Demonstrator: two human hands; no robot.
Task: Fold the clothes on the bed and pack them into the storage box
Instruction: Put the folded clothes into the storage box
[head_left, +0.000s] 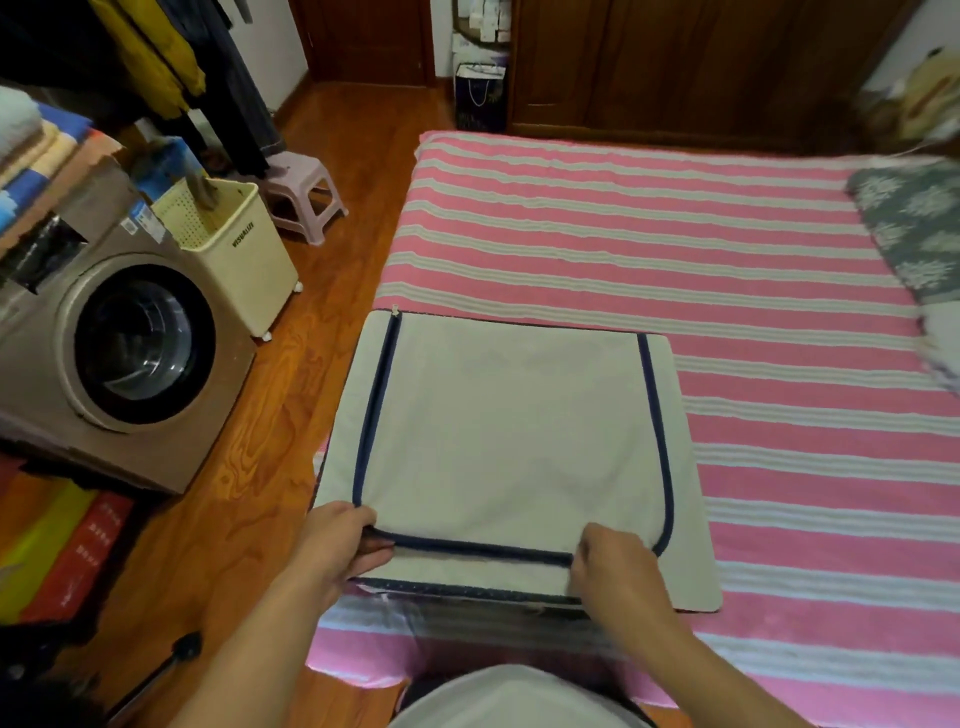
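Fingers of the right hand pinch the zipper on the storage box; the left hand grips its near corner. Box sits on the bed edge, soft-sided and probably light, best held at corners

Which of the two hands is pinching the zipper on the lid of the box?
The right hand: its fingers pinch at the dark zipper line along the near edge of the storage box, while the left hand only grips the near left corner.
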